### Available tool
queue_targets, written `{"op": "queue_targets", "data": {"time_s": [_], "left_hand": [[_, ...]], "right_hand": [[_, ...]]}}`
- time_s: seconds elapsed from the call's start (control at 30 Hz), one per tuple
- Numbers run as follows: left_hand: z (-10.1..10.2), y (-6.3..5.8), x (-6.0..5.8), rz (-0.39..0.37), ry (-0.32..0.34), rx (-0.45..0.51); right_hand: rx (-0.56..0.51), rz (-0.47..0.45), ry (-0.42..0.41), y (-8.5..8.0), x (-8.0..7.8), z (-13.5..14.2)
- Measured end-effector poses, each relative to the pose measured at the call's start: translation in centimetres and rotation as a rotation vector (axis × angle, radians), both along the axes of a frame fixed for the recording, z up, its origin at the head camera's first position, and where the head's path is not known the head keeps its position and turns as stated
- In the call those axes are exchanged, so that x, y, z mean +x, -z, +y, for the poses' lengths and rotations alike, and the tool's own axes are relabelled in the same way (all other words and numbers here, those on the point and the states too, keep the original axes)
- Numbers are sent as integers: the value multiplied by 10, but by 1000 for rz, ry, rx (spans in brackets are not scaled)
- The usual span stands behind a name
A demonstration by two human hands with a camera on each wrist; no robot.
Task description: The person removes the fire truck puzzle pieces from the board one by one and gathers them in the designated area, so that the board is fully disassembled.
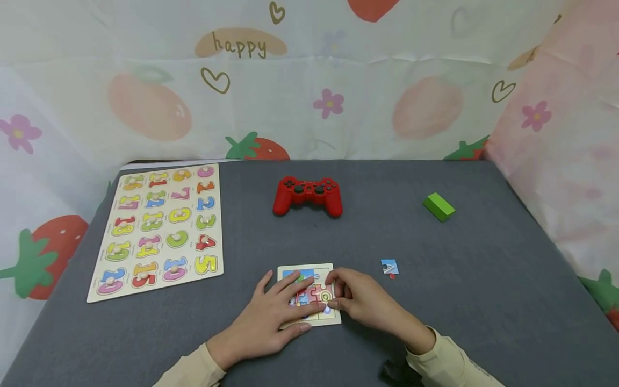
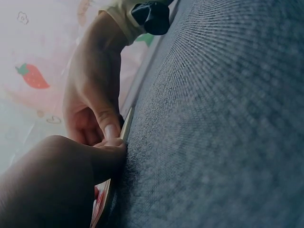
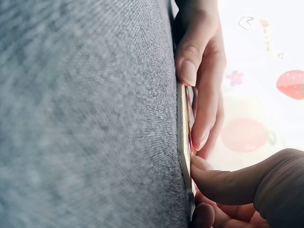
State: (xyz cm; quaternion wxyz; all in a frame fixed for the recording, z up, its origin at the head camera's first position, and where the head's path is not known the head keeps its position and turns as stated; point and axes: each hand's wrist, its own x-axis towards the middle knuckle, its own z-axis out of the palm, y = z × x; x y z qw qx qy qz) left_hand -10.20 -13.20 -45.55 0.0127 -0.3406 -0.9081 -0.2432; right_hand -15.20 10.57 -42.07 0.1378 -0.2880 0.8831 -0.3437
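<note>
A small jigsaw puzzle [image 1: 315, 315] in a pale wooden frame lies on the grey cloth. My left hand [image 1: 273, 317] rests across its left side with fingers spread, covering much of the picture. At the right edge, my right hand [image 1: 360, 298] has its fingers curled, with thumb and index finger at either side of a pink puzzle piece [image 1: 325, 296] with a yellow swirl. The right wrist view shows the right thumb [image 3: 218, 185] touching the frame's edge [image 3: 184, 128]; the piece's fit is hidden there. A loose blue puzzle piece [image 1: 389, 266] lies to the right.
A number board [image 1: 112, 263] with knobbed numerals lies at the left. Behind the puzzle is a red game controller [image 1: 307, 196], and a green block [image 1: 439, 207] sits at the back right. A patterned curtain [image 1: 309, 70] hangs behind the table [image 1: 483, 301].
</note>
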Motion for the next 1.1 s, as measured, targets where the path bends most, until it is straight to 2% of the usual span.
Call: {"op": "queue_targets", "data": {"time_s": [0.23,0.5,0.67,0.9,1.1], "left_hand": [[-1,-3,0,-24,6,-8],[0,-4,-1,-55,3,-33],[-1,-3,-1,-47,5,-36],[0,0,-2,17,13,-28],[0,0,-1,8,12,-14]], "right_hand": [[-20,-14,17,-2,1,0],[-56,70,109,-1,4,-4],[-81,38,152,-2,5,-7],[-120,-27,160,-7,3,-4],[-124,-94,179,-9,0,-3]]}}
